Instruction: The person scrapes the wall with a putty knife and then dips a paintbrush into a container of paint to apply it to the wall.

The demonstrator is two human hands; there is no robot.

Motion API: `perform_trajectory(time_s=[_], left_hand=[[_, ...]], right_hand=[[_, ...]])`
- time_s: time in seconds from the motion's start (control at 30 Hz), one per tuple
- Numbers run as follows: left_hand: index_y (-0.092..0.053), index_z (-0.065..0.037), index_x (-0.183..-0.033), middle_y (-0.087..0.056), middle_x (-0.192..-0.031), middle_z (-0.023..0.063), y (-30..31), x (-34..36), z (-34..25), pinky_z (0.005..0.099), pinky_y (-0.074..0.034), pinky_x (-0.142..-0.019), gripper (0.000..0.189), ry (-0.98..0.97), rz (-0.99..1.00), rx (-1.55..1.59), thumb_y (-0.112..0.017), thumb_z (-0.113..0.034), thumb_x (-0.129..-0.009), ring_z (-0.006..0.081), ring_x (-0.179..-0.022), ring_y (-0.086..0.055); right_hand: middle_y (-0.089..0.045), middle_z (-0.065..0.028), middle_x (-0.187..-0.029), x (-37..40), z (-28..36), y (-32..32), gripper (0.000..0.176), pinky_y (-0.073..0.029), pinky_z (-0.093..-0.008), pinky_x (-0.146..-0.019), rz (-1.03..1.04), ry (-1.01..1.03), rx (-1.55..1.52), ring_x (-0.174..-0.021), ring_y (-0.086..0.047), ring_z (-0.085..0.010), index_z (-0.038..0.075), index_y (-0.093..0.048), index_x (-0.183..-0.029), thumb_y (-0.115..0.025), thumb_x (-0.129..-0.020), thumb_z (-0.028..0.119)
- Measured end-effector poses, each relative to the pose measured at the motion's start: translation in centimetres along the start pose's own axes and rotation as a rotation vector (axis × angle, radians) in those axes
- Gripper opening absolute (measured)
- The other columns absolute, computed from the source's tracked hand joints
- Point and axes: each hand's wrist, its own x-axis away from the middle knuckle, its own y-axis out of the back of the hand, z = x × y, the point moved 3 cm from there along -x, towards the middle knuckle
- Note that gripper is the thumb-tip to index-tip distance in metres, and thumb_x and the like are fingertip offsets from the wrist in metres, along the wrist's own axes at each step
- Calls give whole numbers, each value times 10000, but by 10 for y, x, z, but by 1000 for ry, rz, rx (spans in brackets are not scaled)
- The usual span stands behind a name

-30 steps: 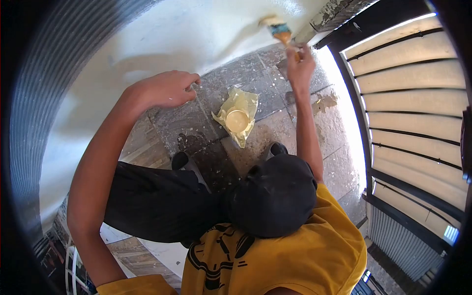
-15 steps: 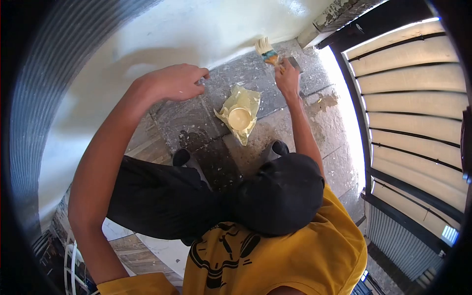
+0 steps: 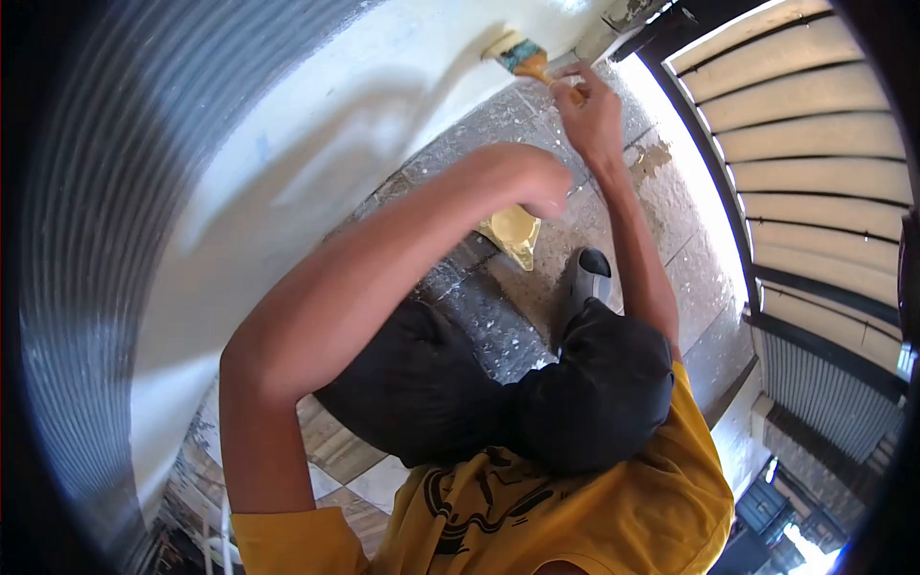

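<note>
My right hand (image 3: 591, 113) is closed round the orange handle of a paintbrush (image 3: 529, 62). The brush has a teal ferrule and cream paint on its bristles, which lie against the lower part of the white wall (image 3: 316, 105). Curled over the floor, my left hand (image 3: 541, 180) has its fingers mostly hidden, so whatever they hold does not show. Just below that hand stands a round container of cream paint (image 3: 515, 226) on a crumpled yellowish wrapper (image 3: 523, 257), partly covered by my left hand and forearm.
Grey paint-spattered tiles (image 3: 498, 316) cover the floor. Corrugated sheeting (image 3: 86, 240) runs along the left. At the right is a dark-framed gate (image 3: 728, 182) with light panels. My shoe (image 3: 586, 276) rests close to the paint container.
The paintbrush has moved up onto the wall, its bristles turned left. My left hand has swung right, over the paint container. The whole view has shifted.
</note>
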Motion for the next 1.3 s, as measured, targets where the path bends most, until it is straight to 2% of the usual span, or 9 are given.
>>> perform_trajectory(time_s=[0.2,0.37,0.5,0.63,0.7,0.73,0.87,1.07,1.3], left_hand=[[-709,64,-1033,-699,-1046,257,-13,-9,-50,503,-508,-868,369,-248,193,-36,-511,-196,-860,385,-1006,-676],[-718,46,-1028,-704,-1047,244,-27,1,-32,491,-516,-862,363,-178,227,31,-512,-203,-864,389,-992,-679],[-723,27,-996,-704,-1008,245,-25,17,-29,482,-520,-823,357,-42,233,-27,-505,-229,-876,388,-927,-686],[-715,28,-942,-698,-939,251,-27,27,-19,498,-512,-787,342,-44,171,133,-507,-234,-875,391,-868,-683],[-707,30,-901,-691,-883,250,-29,31,-1,511,-505,-759,320,89,122,115,-513,-222,-864,402,-821,-673],[-707,30,-901,-691,-883,250,-29,31,5,511,-505,-759,320,104,117,119,-513,-222,-864,402,-821,-673],[-718,27,-913,-698,-892,246,-18,26,40,485,-527,-769,310,288,70,-34,-531,-211,-849,393,-852,-687],[-760,-31,-927,-730,-963,192,-15,65,73,437,-564,-797,232,571,54,-370,-598,-118,-787,338,-921,-714],[-779,-60,-897,-748,-956,152,-35,107,88,435,-574,-766,214,738,141,-314,-625,-93,-753,305,-909,-725]], right_hand=[[-719,-141,-802,15,55,54,348,-457,-275,-562,-166,-13,-205,-651,-587,-97,-29,-604,-1160,-654,-911,209],[-677,-62,-745,39,15,26,297,-331,-250,-487,-258,-60,-392,-564,-453,-56,24,-570,-1187,-637,-954,197],[-605,-72,-668,39,-42,-37,224,-373,-322,-509,-232,233,-299,-530,-462,-175,-2,-604,-1074,-645,-947,177],[-642,-150,-733,50,-67,-78,239,-457,-368,-565,47,51,-201,-579,-590,-220,9,-615,-1093,-644,-942,193],[-662,-255,-784,50,-66,-76,229,-490,-487,-620,90,56,-149,-709,-642,-456,3,-616,-1083,-634,-930,174],[-666,-281,-817,48,-66,-69,249,-511,-527,-685,247,-61,-78,-817,-666,-460,4,-614,-1106,-625,-913,161],[-664,-276,-780,47,-82,-72,260,-513,-527,-685,349,-28,22,-783,-662,-467,-8,-605,-1103,-622,-890,140],[-663,-271,-757,37,-13,-39,271,-500,-512,-645,303,32,-60,-733,-664,-460,8,-633,-1095,-633,-905,200],[-672,-206,-707,36,65,30,208,-475,-371,-534,24,144,-370,-579,-675,-287,6,-644,-1087,-631,-931,143]])
